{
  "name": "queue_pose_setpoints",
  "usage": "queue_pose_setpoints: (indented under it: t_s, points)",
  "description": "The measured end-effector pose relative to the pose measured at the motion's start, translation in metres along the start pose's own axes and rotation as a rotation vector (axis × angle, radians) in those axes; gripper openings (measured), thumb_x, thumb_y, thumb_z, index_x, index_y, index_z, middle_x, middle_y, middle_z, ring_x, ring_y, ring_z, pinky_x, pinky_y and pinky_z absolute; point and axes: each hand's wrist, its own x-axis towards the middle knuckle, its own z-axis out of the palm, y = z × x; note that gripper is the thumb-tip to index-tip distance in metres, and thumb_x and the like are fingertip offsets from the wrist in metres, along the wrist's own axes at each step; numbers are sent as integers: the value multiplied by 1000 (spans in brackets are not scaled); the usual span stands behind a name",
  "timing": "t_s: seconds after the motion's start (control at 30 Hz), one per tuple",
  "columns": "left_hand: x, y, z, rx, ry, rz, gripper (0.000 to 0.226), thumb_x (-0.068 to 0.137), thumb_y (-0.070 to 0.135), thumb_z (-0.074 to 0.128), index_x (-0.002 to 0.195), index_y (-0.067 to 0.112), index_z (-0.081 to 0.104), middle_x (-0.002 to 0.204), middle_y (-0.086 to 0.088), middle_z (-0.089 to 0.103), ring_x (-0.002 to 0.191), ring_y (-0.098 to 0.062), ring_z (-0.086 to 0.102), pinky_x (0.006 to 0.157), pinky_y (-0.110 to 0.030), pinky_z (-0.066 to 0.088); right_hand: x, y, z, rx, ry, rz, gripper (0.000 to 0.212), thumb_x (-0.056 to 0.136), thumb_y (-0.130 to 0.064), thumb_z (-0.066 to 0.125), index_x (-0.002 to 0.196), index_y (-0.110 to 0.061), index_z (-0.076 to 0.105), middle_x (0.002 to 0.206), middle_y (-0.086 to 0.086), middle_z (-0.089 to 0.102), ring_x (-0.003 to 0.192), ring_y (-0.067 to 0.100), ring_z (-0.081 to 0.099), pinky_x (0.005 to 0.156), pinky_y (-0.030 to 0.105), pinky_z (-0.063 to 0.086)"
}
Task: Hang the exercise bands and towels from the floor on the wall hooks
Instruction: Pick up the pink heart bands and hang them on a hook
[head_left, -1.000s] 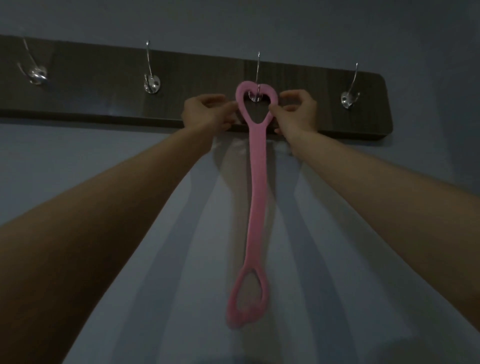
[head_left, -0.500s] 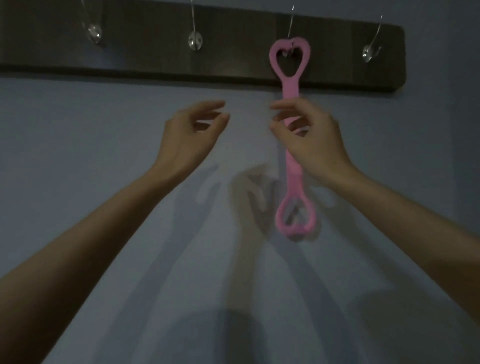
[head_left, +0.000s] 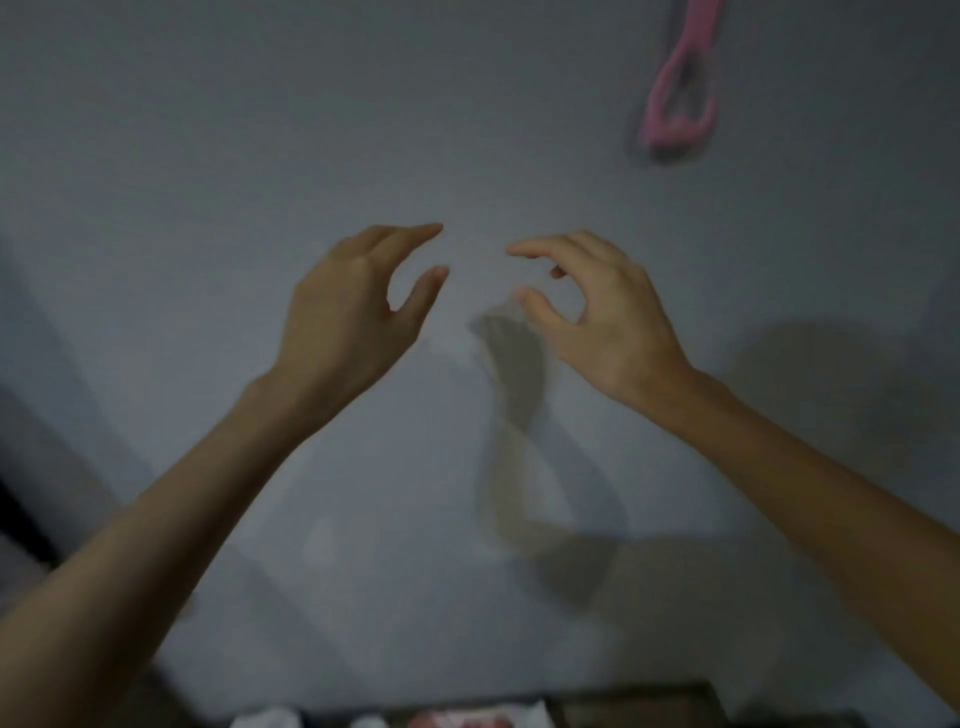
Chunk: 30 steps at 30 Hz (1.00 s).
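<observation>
Your left hand (head_left: 358, 306) and right hand (head_left: 602, 312) hang empty, fingers loosely apart, before the wall. The pink band (head_left: 680, 98) dangles upper right. Reach down for the blurred pale items (head_left: 467, 719) (towels, probably), gripping one by its edge.

Wall (head_left: 208, 130): plain, grey-blue, dimly lit, filling most of the view; several soft overlapping shadows fall across its middle and right. Dark vertical edge (head_left: 21, 514): at the far left, blurred, identity unclear. Floor strip (head_left: 634, 701): dark, brownish, along the bottom edge, blurred.
</observation>
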Motion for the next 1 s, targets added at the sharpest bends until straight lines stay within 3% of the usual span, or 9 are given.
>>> queue_pose_setpoints:
  t_s: [0.1, 0.23, 0.37, 0.63, 1.0]
  points:
    - [-54, -14, 14, 66, -82, -44, 41, 96, 41, 47, 134, 27, 51, 130, 1, 59, 115, -24, 55, 90, -35, 46, -49, 7, 36, -27, -90, 1, 30, 88, -29, 56, 118, -25, 61, 114, -4, 62, 102, 17, 57, 91, 29, 45]
    - [-124, -31, 48, 165, -211, -98, 43, 96, 42, 46, 135, 25, 51, 133, -1, 58, 116, -26, 56, 94, -40, 45, -118, 21, 87, -73, -248, 2, 34, 89, -30, 55, 121, -22, 60, 121, -2, 62, 107, 23, 58, 90, 41, 47]
    - [-196, -34, 85, 253, -353, -181, 46, 96, 43, 45, 138, 25, 47, 140, -3, 52, 124, -26, 51, 102, -40, 38, -183, 28, 123, -90, -360, -12, 36, 88, -28, 55, 123, -21, 58, 127, 0, 60, 112, 22, 55, 91, 37, 43]
    - [-326, -61, 142, 239, -617, -388, 53, 95, 48, 42, 144, 27, 37, 149, -5, 41, 135, -26, 39, 110, -43, 29, -287, 40, 201, -99, -554, 49, 39, 87, -28, 53, 125, -20, 57, 130, 3, 57, 112, 27, 55, 90, 42, 43]
    - [-602, -144, 266, 202, -730, -591, 50, 94, 41, 48, 141, 24, 43, 141, -5, 51, 129, -27, 46, 103, -43, 36, -526, 58, 385, -20, -791, 80, 38, 85, -27, 53, 122, -22, 58, 126, 2, 58, 111, 26, 55, 88, 41, 42]
